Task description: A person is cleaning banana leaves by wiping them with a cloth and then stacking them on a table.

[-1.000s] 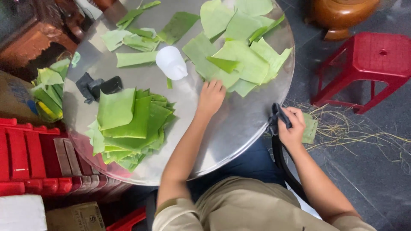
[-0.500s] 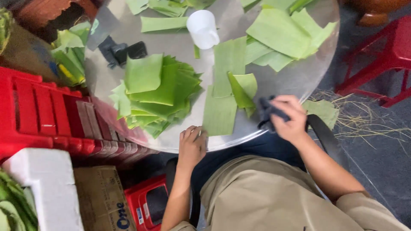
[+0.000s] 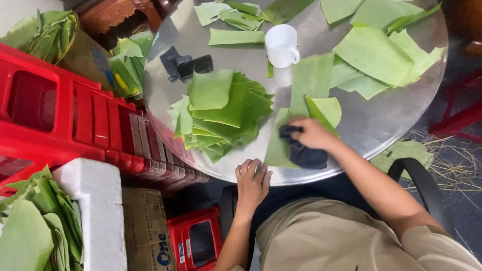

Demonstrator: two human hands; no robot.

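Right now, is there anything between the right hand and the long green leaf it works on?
Yes: a dark cloth lies under the right hand, pressed on the long leaf. The left hand rests at the table edge, off the leaf.

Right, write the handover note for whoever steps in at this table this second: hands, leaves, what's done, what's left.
Right hand: presses a dark crumpled cloth onto a long green banana-leaf strip lying at the near edge of the round metal table.
Left hand: holds nothing, fingers resting on the table edge.
Done: a stack of cut green leaf squares sits left of the strip.
Left: loose uncut leaf pieces lie at the far right, beyond a white plastic mug.
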